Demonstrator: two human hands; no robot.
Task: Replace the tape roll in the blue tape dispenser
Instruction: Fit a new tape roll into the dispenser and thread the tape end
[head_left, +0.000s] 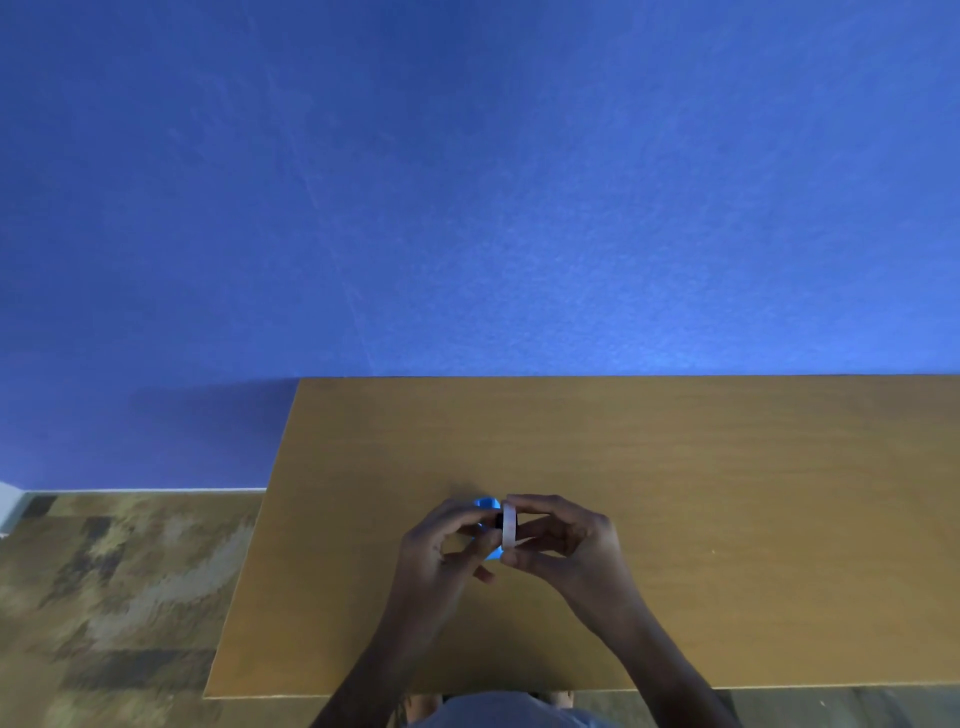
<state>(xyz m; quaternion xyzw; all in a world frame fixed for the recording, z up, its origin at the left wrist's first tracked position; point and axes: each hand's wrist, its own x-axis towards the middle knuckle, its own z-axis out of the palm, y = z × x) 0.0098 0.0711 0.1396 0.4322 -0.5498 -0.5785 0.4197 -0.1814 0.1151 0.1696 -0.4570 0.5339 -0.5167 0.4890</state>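
Over the middle of the wooden table (675, 467), both my hands meet. My left hand (441, 545) is closed around the small blue tape dispenser (487, 504), of which only the top and a lower corner show between the fingers. My right hand (566, 540) pinches a whitish tape roll (509, 527), held upright on its edge right beside the dispenser's right side. A dark spot shows between roll and dispenser. Whether the roll sits on the dispenser's hub or just against it, I cannot tell.
The table's left edge runs diagonally from the blue wall (467, 182) down to the near edge. Left of it lies patterned brown floor (114, 582). The tabletop stretches bare to the right of my hands.
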